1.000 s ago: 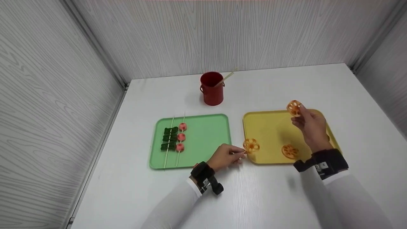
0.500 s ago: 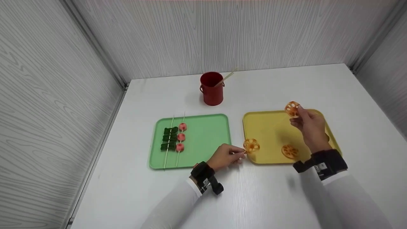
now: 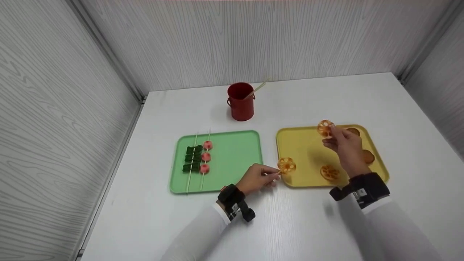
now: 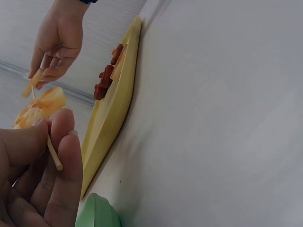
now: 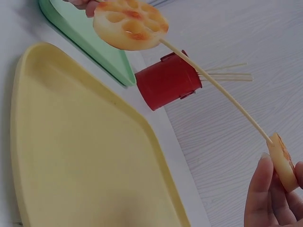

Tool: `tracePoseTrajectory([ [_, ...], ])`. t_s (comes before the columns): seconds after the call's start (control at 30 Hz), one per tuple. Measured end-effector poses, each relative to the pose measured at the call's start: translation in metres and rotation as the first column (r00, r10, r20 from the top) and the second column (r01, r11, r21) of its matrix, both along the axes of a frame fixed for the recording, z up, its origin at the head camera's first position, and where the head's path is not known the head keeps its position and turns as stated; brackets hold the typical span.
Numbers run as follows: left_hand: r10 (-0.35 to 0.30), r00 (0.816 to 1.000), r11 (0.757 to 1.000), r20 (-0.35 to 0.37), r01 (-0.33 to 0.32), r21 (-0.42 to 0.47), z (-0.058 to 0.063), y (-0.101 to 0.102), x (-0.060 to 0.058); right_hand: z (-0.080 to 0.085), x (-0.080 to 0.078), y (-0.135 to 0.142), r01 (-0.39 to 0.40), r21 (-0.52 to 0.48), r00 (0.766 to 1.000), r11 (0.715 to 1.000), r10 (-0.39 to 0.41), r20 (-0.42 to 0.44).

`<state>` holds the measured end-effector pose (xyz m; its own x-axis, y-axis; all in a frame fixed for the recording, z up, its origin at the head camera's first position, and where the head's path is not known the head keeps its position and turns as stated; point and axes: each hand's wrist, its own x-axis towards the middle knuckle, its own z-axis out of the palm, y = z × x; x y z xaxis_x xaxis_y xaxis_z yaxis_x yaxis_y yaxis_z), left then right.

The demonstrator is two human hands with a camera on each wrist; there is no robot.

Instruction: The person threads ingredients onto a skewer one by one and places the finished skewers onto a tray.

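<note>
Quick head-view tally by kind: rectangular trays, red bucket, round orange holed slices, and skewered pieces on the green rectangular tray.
Rectangular green tray: 1
Rectangular yellow tray: 1
Red bucket: 1
Round orange holed slices: 3
Dark green wavy pieces: 3
Round pink pieces: 3
Total: 12

Orange and brown on and over the yellow tray [image 3: 302, 145], greens and pink to its left.
Orange with paler rims on the first slice [image 3: 286, 165] at the yellow tray's near left corner, patterned with a ring of holes round a deeper orange centre; likewise on the second slice [image 3: 324, 128], over its far side, and the loose slice [image 3: 330, 172] inside. Pale straw on the stick [image 5: 218, 83] between the first two. Brown on the round pieces [image 3: 368, 156] along its right side. Left of it, light green on the other tray [image 3: 237, 148], dark green on the folded bits [image 3: 193, 158], pink on the balls [image 3: 206, 157]. Behind and left, plain red on the bucket [image 3: 242, 110]. Beyond, wavy grey wood grain on the wall [image 3: 297, 40].
</note>
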<state>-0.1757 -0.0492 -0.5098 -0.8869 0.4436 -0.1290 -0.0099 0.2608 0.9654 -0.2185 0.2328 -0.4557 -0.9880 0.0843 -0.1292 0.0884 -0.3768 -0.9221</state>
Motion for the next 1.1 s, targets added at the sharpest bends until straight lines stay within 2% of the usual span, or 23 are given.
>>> tracePoseTrajectory([
  [0.3, 0.018, 1.0, 1.0, 0.006, -0.018, 0.008, 0.002, 0.0, 0.0, -0.008, 0.003, -0.011, -0.038, 0.077, 0.998, 0.996, 0.034, 0.055],
  [0.63, 0.02, 1.0, 0.999, 0.011, -0.02, 0.026, 0.004, -0.002, -0.001, -0.019, 0.011, -0.033, -0.084, 0.16, 0.994, 0.984, 0.072, 0.08],
  [0.83, 0.017, 1.0, 0.999, 0.022, -0.018, 0.036, 0.013, -0.002, 0.001, -0.021, 0.017, -0.043, -0.12, 0.14, 0.991, 0.983, 0.111, 0.073],
  [0.93, 0.015, 1.0, 0.999, 0.018, -0.016, 0.035, 0.012, -0.001, 0.001, -0.023, 0.02, -0.047, -0.15, 0.168, 0.988, 0.974, 0.139, 0.073],
  [1.0, 0.015, 1.0, 0.999, 0.011, -0.015, 0.033, 0.006, -0.002, -0.002, -0.026, 0.022, -0.049, -0.163, 0.205, 0.986, 0.965, 0.151, 0.071],
  [1.1, 0.011, 1.0, 1.0, -0.002, -0.011, 0.025, 0.003, -0.002, -0.003, -0.026, 0.025, -0.05, -0.185, 0.255, 0.982, 0.949, 0.17, 0.079],
])
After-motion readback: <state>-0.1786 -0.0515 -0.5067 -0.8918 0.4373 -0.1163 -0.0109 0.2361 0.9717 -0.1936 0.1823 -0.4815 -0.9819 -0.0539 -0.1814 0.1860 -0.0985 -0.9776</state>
